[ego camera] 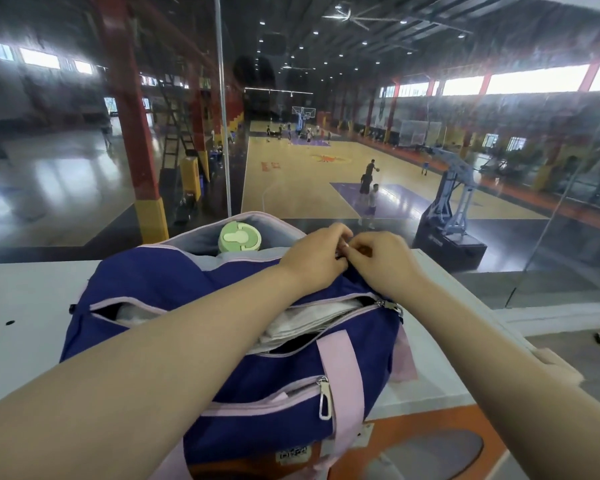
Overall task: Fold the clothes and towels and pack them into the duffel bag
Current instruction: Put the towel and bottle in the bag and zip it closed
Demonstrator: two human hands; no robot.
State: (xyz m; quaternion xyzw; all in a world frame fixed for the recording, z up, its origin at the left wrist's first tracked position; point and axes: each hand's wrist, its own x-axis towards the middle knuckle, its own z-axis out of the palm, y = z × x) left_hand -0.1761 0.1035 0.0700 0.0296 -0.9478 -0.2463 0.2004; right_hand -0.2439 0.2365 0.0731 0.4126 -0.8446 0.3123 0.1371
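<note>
Two bare hands meet at the far right end of a navy duffel bag (194,282) with pink trim, which lies on a white ledge (25,306) in front of a glass wall. The left hand (314,256) and the right hand (383,259) touch each other, fingers curled and pinching something small at the bag's top edge; what it is cannot be told. The main zip gapes open below the forearms, showing folded white cloth (312,320) packed inside. A pale green bottle (240,238) stands in the open far pocket. A silver zip pull (324,396) hangs on the near side pocket. Beyond the glass lies a basketball court (326,174) with players.
</note>
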